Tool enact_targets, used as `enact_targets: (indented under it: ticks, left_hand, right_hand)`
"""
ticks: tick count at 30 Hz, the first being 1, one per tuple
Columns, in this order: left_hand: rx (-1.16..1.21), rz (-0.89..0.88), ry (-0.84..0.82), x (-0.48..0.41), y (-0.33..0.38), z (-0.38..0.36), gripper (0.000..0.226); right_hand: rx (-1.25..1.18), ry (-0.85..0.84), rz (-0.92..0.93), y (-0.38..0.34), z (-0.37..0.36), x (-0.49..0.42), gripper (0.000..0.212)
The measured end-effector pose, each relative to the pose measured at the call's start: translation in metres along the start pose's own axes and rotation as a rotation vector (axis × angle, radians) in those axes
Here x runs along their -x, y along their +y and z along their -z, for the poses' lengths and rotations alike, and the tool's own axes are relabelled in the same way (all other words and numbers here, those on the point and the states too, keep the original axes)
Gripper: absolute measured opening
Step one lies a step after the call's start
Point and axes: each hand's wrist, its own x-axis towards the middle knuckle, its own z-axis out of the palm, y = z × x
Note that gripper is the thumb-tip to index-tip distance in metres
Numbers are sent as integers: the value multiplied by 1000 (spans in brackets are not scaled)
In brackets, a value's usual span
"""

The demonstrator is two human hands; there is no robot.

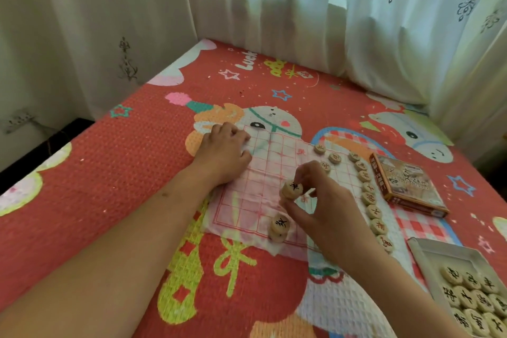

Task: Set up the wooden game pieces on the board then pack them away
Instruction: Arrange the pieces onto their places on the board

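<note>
head view. board [263,162]: thin pink sheet with a red grid, lying creased on the red mat [109,173]. left hand [223,155] rests on the board's far left corner, knuckles up, fingers bent down onto the sheet; we cannot tell whether it pinches the sheet or only presses it. right hand [323,206] is over the middle of the board, thumb and fingers pinching the held stack [293,189], which we read as two round wooden pieces with a black character on top; whether it touches the sheet we cannot tell. a second stack [278,228], also two high with a black character, sits at the near edge of the board, just beside the right hand. a row [369,195] of single pieces runs along the board's right edge; three far pieces [334,158] sit further in on the grid near the row's far end. printed box [408,185] lies on the mat just right of the row. tray [419,258] at near right holds tray pieces [472,299], face up, black characters. white curtain [274,22] hangs behind the mat.
</note>
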Motion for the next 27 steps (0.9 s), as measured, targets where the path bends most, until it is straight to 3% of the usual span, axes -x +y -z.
enact_targets:
  ticks: [5,13,22,27]
  left_hand:
    - [6,-5,2,0,0,0,44]
    - [4,-2,1,0,-1,-1,45]
    - [11,-4,-5,1,-1,0,44]
    - [12,-3,-7,2,0,1,44]
  right_hand:
    - [6,-105,-63,4,-7,-12,34]
    - [23,-157,-16,6,-5,-11,26]
    - [-10,50,0,9,3,-40,20]
    - [58,-92,-72,18,-12,-56,19]
